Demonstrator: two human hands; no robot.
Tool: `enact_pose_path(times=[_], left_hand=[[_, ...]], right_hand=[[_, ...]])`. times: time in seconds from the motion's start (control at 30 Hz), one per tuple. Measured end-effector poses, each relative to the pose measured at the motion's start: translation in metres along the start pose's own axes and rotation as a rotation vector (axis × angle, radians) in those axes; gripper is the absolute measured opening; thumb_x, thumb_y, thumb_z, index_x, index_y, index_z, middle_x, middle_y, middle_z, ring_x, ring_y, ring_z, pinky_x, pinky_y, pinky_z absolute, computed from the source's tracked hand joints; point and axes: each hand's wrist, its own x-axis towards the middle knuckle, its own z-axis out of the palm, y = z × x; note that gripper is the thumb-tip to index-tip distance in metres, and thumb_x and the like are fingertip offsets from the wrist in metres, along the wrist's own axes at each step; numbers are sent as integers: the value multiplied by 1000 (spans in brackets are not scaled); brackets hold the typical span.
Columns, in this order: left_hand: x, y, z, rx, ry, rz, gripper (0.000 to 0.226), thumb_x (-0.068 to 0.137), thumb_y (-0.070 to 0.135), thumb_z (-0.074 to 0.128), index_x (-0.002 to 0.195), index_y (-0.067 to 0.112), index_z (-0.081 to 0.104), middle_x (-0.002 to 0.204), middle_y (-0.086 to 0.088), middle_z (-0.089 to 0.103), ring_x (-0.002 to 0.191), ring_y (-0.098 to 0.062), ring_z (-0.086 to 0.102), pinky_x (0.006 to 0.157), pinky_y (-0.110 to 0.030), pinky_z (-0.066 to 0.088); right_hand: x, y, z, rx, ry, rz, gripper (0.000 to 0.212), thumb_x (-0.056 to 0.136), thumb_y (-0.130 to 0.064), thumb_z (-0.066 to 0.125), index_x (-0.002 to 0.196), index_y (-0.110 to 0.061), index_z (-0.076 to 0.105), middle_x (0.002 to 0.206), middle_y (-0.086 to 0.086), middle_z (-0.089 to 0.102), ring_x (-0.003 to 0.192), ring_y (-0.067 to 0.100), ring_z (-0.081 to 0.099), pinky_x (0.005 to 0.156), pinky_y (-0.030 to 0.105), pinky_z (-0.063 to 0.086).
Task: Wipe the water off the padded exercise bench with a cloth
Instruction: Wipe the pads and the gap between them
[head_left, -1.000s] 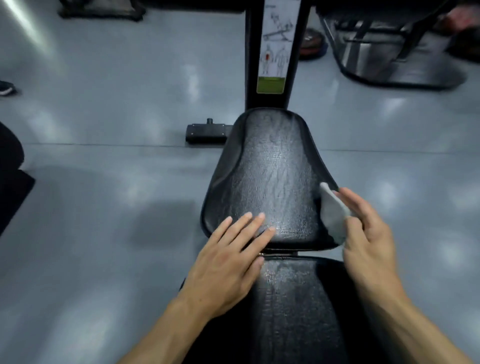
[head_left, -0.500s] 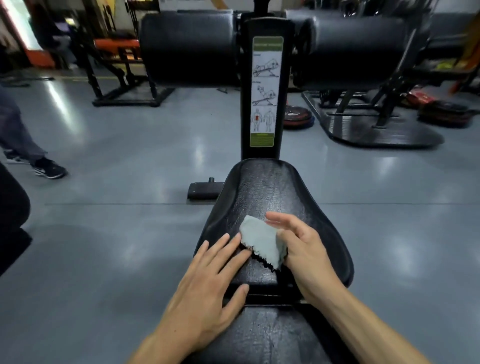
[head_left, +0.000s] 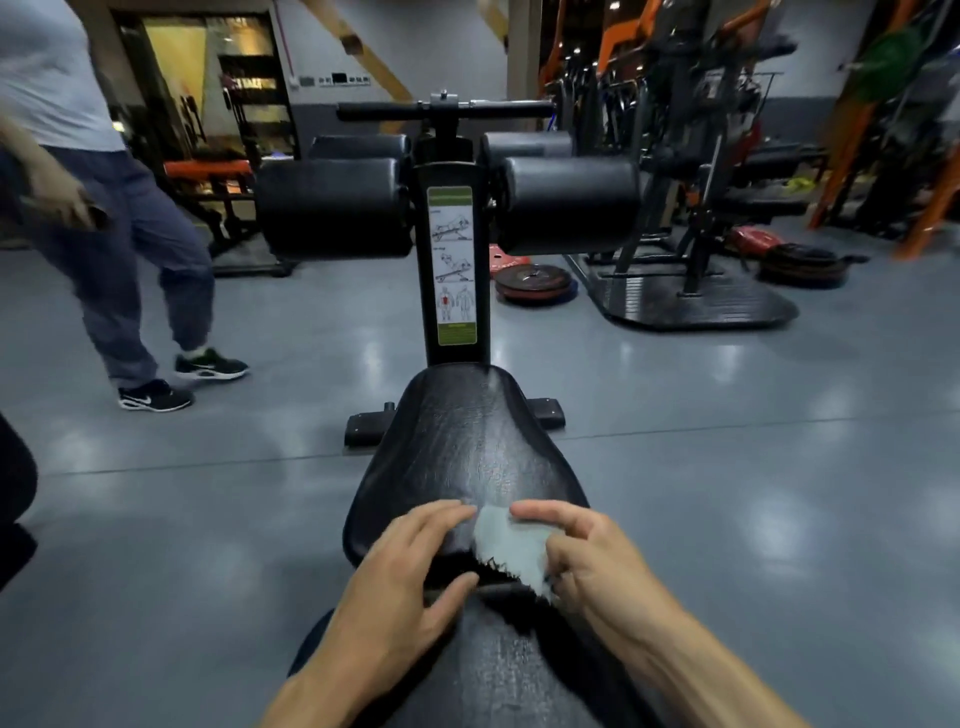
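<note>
The black padded bench (head_left: 457, 452) runs away from me, its seat pad wet and glistening in streaks. A small pale grey cloth (head_left: 506, 545) with a ragged lower edge lies on the near end of the seat pad. My right hand (head_left: 582, 561) holds the cloth, fingers curled over its right side. Just left of the cloth, my left hand (head_left: 410, 577) rests on the pad with fingers spread, its fingertips at the cloth's left edge. The longer back pad (head_left: 498, 670) lies under my forearms.
A black upright post (head_left: 457, 270) with an instruction sticker rises beyond the seat, flanked by two padded rollers (head_left: 332, 208). A person (head_left: 119, 249) walks on the grey floor at left. Weight plates (head_left: 535, 283) and gym racks stand at right.
My right hand brought the cloth from the seat's right edge onto the middle of the pad. My head tilted up, bringing the rollers and the walking person into view.
</note>
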Motion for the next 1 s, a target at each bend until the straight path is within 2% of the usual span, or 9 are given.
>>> enact_pose_path(times=[0.2, 0.33, 0.43, 0.57, 0.63, 0.73, 0.83, 0.93, 1.0], left_hand=[[-36, 53, -30, -30, 44, 73, 25, 94, 47, 57, 118, 40, 61, 118, 27, 59, 108, 4, 59, 90, -28, 52], [-74, 73, -56, -118, 75, 12, 20, 99, 43, 53, 112, 36, 67, 109, 23, 65, 102, 2, 63, 88, -28, 53], [-102, 89, -81, -175, 47, -91, 13, 100, 39, 56, 105, 34, 67, 96, 22, 68, 90, 2, 65, 82, -27, 52], [-129, 110, -109, -320, -37, -270, 17, 99, 37, 57, 87, 26, 64, 74, 12, 64, 67, -2, 55, 67, -24, 45], [-140, 119, -120, -415, -87, -322, 22, 97, 39, 56, 86, 24, 66, 73, 9, 63, 67, -5, 53, 68, -28, 45], [-157, 129, -135, -550, -165, -401, 18, 104, 28, 59, 96, 18, 71, 81, 9, 69, 75, -5, 59, 73, -25, 48], [-173, 141, -146, -731, -185, -429, 16, 103, 20, 60, 104, 8, 71, 88, 3, 72, 83, -8, 63, 78, -24, 50], [-187, 155, -155, -864, -233, -445, 18, 98, 13, 67, 111, 0, 68, 89, -2, 70, 82, -9, 64, 75, -20, 51], [-194, 161, -160, -865, -272, -427, 22, 93, 9, 74, 113, 2, 68, 92, -4, 70, 84, -11, 65, 77, -21, 52]], right_hand=[[-66, -18, 12, 194, -206, 82, 49, 86, 21, 31, 121, 7, 63, 105, 24, 74, 82, 25, 69, 69, 30, 59], [-103, -21, 24, 71, -282, 102, 43, 93, 17, 36, 126, 5, 60, 94, 15, 75, 80, 16, 69, 82, 32, 60], [-135, -21, 35, -80, -328, 83, 35, 94, 15, 46, 123, 4, 63, 80, 6, 69, 67, 9, 65, 94, 43, 59], [-177, -16, 46, -392, -428, -42, 14, 96, -3, 63, 96, -11, 74, 74, -2, 64, 71, 11, 63, 82, 41, 57], [-193, -12, 49, -447, -455, -72, 22, 96, -6, 64, 82, -21, 71, 70, -5, 60, 66, 10, 57, 78, 38, 53], [-213, -10, 49, -433, -507, -96, 7, 97, -8, 65, 96, -10, 72, 78, 0, 66, 72, 12, 60, 80, 37, 52], [-227, -9, 45, -362, -561, -88, 23, 99, -13, 64, 117, 0, 70, 90, 6, 71, 78, 15, 62, 76, 29, 52], [-245, -3, 45, -253, -521, -75, 24, 101, -14, 59, 116, 1, 69, 80, -2, 70, 69, 7, 62, 70, 23, 52], [-256, 4, 49, -218, -477, -78, 26, 100, -18, 60, 115, 0, 70, 86, 2, 71, 76, 10, 65, 72, 26, 53]])
